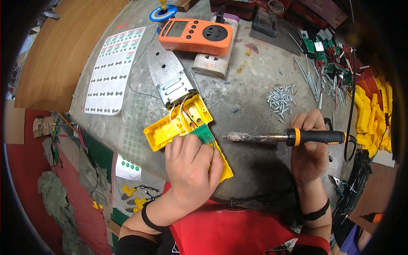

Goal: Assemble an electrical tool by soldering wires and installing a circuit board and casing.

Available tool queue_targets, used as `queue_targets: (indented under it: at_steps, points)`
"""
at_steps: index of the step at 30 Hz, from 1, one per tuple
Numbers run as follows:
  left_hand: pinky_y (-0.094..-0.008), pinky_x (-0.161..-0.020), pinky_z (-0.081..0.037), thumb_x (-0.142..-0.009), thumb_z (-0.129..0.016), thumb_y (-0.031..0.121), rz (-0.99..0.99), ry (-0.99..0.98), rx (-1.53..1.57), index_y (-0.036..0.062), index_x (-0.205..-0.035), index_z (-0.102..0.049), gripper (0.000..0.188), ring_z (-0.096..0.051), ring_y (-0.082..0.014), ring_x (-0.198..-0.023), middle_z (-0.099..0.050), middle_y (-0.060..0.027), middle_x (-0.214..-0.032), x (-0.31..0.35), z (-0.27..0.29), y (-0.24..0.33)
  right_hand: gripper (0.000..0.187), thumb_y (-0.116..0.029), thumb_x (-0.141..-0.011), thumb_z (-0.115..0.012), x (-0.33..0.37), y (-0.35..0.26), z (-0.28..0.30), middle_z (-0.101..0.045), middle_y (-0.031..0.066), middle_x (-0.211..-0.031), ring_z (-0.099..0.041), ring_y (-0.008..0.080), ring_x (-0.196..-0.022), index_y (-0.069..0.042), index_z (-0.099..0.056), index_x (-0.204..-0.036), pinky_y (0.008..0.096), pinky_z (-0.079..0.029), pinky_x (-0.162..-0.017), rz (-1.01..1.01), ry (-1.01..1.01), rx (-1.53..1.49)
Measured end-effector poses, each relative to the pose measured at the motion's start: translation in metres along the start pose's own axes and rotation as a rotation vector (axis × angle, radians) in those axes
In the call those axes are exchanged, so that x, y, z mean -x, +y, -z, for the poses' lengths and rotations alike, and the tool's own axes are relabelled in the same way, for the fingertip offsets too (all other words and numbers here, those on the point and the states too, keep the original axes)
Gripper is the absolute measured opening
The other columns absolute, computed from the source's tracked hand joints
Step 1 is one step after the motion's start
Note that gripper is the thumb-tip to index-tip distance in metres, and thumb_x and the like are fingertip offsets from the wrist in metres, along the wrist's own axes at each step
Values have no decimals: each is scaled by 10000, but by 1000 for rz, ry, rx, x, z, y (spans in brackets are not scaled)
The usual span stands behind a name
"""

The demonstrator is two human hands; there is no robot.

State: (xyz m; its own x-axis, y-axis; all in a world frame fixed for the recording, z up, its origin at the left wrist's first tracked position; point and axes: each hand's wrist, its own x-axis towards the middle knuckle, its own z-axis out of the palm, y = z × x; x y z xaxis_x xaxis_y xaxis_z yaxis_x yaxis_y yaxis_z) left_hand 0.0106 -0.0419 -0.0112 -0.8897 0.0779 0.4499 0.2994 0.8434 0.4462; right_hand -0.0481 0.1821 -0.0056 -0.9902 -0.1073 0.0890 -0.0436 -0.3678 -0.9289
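My right hand (309,163) grips a soldering iron (259,137) by its black and orange handle, its tip pointing left. That tip lies close to a small green circuit board (203,133). The fingers of my left hand (191,170) are curled over the board's near edge and hide part of it. Under the board sits an open yellow plastic housing (159,131), shaped like a T. White, red and black wires run inside it to the board. A metal plate (172,83) with slots sticks out from the housing's far end.
An orange socket meter (193,36) rests on a white power strip (208,65) behind the housing. A blue solder spool (163,12) and a sticker sheet (111,76) lie left. Screws (281,100), circuit boards (318,46) and yellow housings (369,114) are heaped right; pliers (338,185) lie nearer.
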Motion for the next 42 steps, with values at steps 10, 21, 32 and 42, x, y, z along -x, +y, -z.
queue_targets:
  at_steps: [10, 21, 32, 42]
  points:
    - [-415, -631, -332, -725, -676, 27, 13, -5, 0, 38, -678, -502, 181, -434, -318, -702, -442, -124, -748, 0, 1, 1, 375, -297, -704, -672, 0, -2, -2, -459, 52, -789, -407, 144, -746, -90, -434, -906, 256, -319, -690, -42, -10, 36]
    - [-426, -649, -335, -712, -671, 42, 25, -12, 1, 47, -677, -508, 167, -442, -324, -717, -445, -120, -757, -3, 2, 1, 412, -314, -737, -662, -9, -57, -8, -402, 33, -828, -398, 140, -784, -46, -437, -954, 251, -318, -716, 159, 147, 328]
    - [-417, -628, -322, -705, -680, 82, 19, -1, -11, 54, -671, -536, 151, -446, -299, -697, -444, -96, -751, 2, 2, -1, 232, -98, -902, -648, -147, -62, -7, -572, 26, -946, -535, 91, -876, -20, -557, -1100, 235, -435, -801, 638, 97, 872]
    - [-419, -633, -332, -702, -681, 28, 39, -28, 34, 41, -698, -524, 158, -441, -319, -702, -458, -113, -758, -4, 1, -1, 457, 33, -763, -460, -168, -45, 45, -666, 111, -1128, -628, 193, -1068, -7, -608, -1193, 317, -455, -982, 525, -63, 1187]
